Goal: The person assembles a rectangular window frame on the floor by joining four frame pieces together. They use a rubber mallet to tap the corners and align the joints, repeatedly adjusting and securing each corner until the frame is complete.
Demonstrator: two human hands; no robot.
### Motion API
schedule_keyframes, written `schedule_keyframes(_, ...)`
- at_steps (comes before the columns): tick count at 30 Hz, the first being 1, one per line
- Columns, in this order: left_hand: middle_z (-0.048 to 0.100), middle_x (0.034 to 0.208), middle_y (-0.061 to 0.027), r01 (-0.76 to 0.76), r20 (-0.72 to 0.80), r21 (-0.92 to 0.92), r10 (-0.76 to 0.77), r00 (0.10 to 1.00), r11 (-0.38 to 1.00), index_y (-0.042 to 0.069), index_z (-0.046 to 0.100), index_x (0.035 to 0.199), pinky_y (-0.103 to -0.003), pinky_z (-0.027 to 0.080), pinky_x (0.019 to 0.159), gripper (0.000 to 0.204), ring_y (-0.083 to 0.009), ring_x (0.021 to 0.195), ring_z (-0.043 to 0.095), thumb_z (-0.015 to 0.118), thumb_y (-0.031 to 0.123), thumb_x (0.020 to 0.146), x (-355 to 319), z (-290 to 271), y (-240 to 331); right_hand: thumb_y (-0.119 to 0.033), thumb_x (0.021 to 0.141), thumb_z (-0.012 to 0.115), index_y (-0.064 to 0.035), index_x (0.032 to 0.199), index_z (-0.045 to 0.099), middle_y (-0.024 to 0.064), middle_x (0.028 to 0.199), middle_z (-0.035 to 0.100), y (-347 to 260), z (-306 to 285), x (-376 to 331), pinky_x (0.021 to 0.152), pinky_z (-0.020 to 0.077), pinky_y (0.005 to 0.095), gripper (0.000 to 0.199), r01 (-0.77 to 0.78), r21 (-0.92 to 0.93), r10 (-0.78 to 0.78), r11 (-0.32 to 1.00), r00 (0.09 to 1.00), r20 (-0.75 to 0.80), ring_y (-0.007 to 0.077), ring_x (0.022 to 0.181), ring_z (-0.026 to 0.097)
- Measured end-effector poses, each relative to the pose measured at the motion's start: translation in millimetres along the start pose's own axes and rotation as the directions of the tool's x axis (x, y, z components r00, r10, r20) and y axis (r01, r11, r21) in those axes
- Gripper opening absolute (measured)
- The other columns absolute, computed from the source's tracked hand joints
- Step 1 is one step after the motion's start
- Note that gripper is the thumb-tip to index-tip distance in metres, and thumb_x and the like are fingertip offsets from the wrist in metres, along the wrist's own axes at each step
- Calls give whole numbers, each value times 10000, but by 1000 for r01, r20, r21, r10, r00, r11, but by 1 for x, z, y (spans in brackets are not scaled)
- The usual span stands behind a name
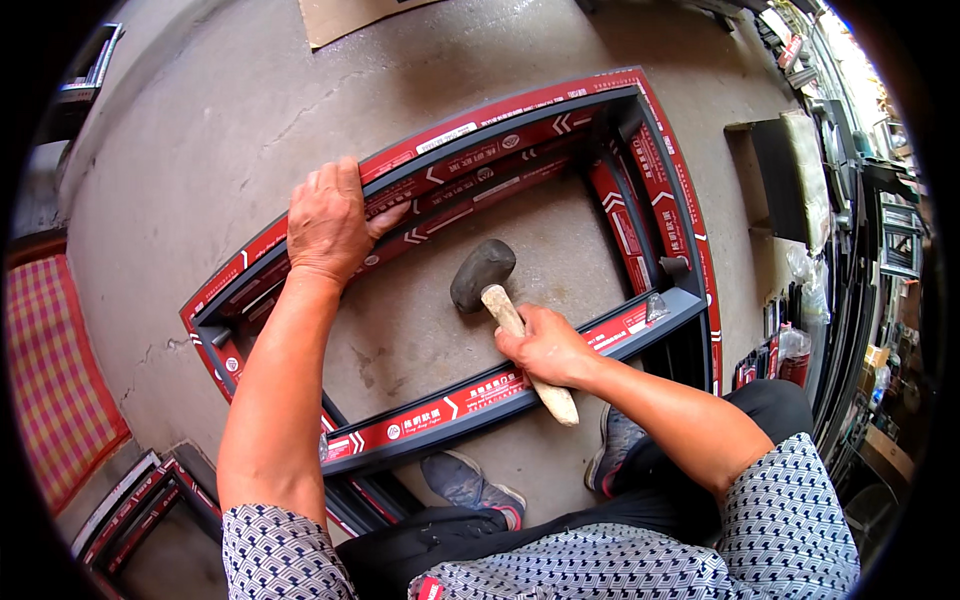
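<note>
A large dark metal frame (470,400), wrapped in red printed protective film, stands in front of me. My left hand (330,222) grips its far rail, fingers over the top edge and thumb on the inner side. In my right hand (548,347) is a mallet (484,275) with a black rubber head and a pale, worn wooden handle, its fingers wrapped round the handle. The mallet's head hangs over the frame's opening, and the handle's butt end passes above the near crossbar. A small corner piece (656,308) sits at the crossbar's right end.
My shoes (473,488) are on the concrete floor (270,120) just behind the crossbar. A red-and-yellow checked cloth (62,370) lies at the left, above another red-filmed frame (130,520). Dark metal profiles (840,190) and clutter line the right side. Cardboard (350,18) lies at the far side.
</note>
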State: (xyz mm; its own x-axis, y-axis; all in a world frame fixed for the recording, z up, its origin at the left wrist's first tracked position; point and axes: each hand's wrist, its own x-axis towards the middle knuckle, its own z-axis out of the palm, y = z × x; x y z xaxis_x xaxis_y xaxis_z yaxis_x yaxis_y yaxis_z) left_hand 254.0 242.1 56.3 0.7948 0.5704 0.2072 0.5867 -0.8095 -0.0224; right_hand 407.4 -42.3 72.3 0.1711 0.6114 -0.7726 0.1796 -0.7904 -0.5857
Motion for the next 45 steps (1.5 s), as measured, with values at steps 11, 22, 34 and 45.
schedule_keyframes(11,629,987,-114,20,73,35,-23,997,999,66,592,1195,-444,536,802,726,-313,912,658,837,641,826,0,-1,-1,-395,982,675,93,1170,684,342,1041,746,-17,-28,5,957,557,518,523,-11,-148,25,989,996,90,478,1035,743)
schedule_keyframes(22,608,982,-143,30,102,-69,-23,995,997,52,576,1118,-478,544,820,664,-361,934,648,903,530,793,8,-9,2,-414,988,705,-12,1160,696,255,956,737,-6,-83,34,852,536,520,437,186,-319,-102,929,960,260,426,928,720)
schedule_keyframes(34,589,928,-103,-1,-18,-26,0,1000,1000,89,578,1064,-450,533,748,671,-317,848,629,895,596,760,3,1,-1,-477,1000,697,-49,1182,709,237,1045,764,12,-96,61,907,542,553,465,203,-522,-101,828,971,218,452,1047,724)
schedule_keyframes(45,602,935,-118,32,49,-9,-32,998,999,77,582,1035,-462,540,772,672,-334,872,644,889,614,771,4,-4,-1,-525,1070,591,-8,1086,680,300,939,742,-36,-92,56,861,541,595,525,308,-732,-300,608,942,148,489,942,729)
